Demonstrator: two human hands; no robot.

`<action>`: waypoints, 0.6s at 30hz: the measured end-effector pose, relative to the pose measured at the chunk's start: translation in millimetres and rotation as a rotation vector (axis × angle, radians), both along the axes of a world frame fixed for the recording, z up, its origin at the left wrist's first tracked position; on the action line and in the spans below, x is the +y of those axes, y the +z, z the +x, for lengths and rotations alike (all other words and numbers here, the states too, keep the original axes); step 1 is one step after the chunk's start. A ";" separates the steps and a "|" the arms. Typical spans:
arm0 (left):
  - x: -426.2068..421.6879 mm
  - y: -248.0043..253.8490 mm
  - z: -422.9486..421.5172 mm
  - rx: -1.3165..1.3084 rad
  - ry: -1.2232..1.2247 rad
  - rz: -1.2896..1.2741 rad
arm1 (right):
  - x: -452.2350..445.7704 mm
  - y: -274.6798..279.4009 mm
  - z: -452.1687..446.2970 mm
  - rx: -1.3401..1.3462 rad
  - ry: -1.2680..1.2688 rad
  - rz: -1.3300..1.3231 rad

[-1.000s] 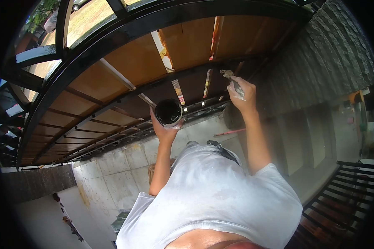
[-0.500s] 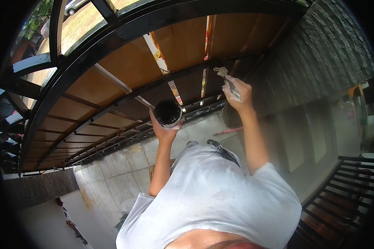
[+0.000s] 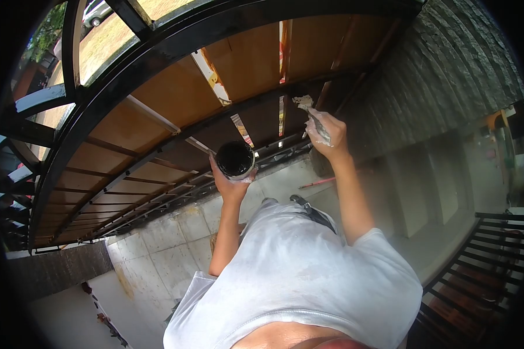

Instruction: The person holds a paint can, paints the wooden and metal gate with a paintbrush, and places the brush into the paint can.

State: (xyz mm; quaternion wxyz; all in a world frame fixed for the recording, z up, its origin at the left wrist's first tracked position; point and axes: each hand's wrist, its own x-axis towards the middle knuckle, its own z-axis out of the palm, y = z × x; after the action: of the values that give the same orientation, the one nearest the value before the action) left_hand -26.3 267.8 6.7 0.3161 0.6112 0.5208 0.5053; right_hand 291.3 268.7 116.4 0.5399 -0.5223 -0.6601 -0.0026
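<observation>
My left hand [image 3: 233, 182] is wrapped round a round container [image 3: 234, 159] with black contents, its open top facing me. My right hand [image 3: 329, 137] grips a small tool [image 3: 319, 127], perhaps a brush, smeared with pale material; its clumped grey-beige tip [image 3: 303, 102] points up and left. That tip is in front of the dark metal crossbar [image 3: 262, 100] of a large frame backed with brown panels [image 3: 244, 64]. Whether tip and bar touch, I cannot tell. Whitish smears mark the fingers of both hands.
A thick black curved frame rail [image 3: 157, 46] arches across the top and left. At the right stands a dark ridged wall [image 3: 448, 75], with black slatted bars [image 3: 483, 262] below. A red stick [image 3: 317, 182] lies on the tiled floor [image 3: 180, 227]. Outside, a car [image 3: 96, 13] is visible.
The view has shifted, so the frame and car sit farther left. My right hand and its tool have moved slightly left in view. The container in my left hand has stayed nearly still.
</observation>
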 end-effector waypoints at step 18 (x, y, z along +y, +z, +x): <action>-5.5 3.4 -1.7 -0.053 0.000 -0.041 | -1.3 -47.5 -12.8 0.443 -0.028 -0.044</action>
State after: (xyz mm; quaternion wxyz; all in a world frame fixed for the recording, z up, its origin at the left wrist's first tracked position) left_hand -28.0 262.3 10.1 0.3426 0.5909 0.5225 0.5104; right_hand 278.5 267.4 68.9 0.6601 -0.5309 -0.5180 0.1191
